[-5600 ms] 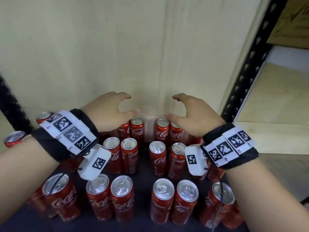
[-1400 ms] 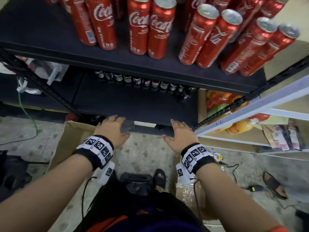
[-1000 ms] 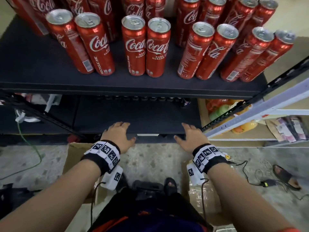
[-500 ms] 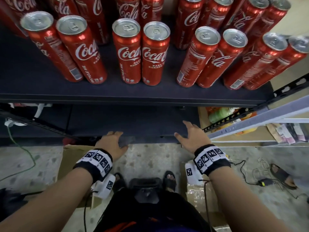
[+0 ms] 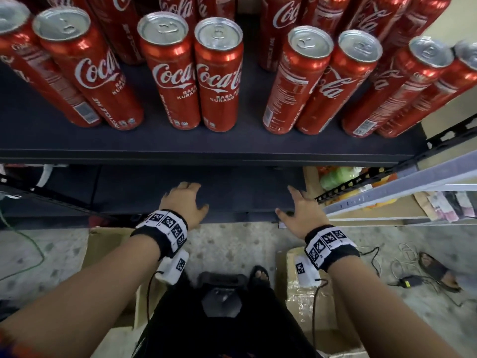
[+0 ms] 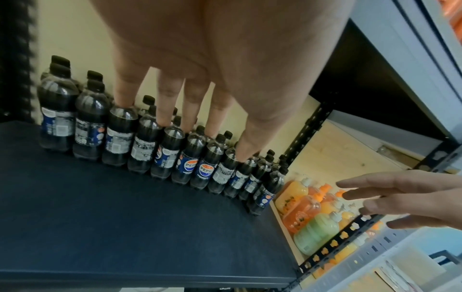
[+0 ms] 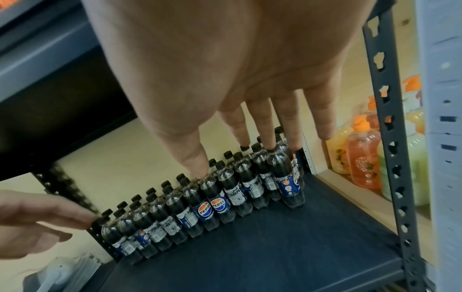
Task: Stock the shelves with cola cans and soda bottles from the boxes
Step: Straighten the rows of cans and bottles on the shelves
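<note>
A: From the head view we see our left hand (image 5: 184, 202) and our right hand (image 5: 300, 211) out in front of the lower shelf (image 5: 232, 192). Both are empty. The cola cans (image 5: 218, 73) stand in pairs on the upper shelf (image 5: 206, 144), right above our arms.

B: And the boxes (image 5: 108, 244) are down on the floor by our legs. We can't see what is inside them.

A: From the left wrist we see our fingers (image 6: 170, 102) spread wide, so the grip holds nothing. The soda bottles (image 6: 160, 154) stand in rows at the back of the shelf. The front part is bare.

B: From the right wrist it looks the same. Our fingers (image 7: 265, 122) are straight and apart, with nothing in them. The bottles (image 7: 220, 199) are far in, near the wall.

A: What could go wrong here?

B: If we lift our arms fast, we think we could bump the top shelf and tip the front cans. They are tall and thin, so one push may knock down many.

A: And if we reach deep, our wide fingers could hit a bottle cap and push over the row. The soap bottles (image 7: 362, 154) next door are close too.
</note>
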Demonstrator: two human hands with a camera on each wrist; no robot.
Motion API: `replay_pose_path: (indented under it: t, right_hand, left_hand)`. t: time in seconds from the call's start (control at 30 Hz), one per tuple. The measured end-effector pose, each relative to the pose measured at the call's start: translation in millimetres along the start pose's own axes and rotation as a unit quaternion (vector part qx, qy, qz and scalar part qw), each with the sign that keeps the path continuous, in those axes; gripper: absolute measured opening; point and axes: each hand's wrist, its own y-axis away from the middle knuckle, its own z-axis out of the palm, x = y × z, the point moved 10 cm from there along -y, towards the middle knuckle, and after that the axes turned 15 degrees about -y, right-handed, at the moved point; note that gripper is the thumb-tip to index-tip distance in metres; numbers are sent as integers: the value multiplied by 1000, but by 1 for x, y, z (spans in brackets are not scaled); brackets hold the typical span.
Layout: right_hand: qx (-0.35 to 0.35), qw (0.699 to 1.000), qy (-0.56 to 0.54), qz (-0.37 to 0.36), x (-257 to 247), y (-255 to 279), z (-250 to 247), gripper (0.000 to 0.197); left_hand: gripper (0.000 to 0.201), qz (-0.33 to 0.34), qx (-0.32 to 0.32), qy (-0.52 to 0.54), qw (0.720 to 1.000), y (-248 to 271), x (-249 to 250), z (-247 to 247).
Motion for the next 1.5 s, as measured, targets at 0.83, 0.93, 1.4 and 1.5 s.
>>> replay_pose_path:
  t: [0.83,0.93,1.4,1.5]
  right_hand:
    - [49,996,13,-77,66,-133,97,79]
    - [47,994,17,-96,77,-152,129,77]
    - [131,981,41,-138,125,-216,225,69]
    - [172,971,64,-155,129,-214,232,69]
  left_hand:
    - [65,-36,48,-2,998,-122,-29,127]
    - [66,-14,63,-17,998,-156,-24,147]
    - [74,13,146,-38,988,-219,-16,255]
    - [72,17,206,-42,978,-216,-17,260]
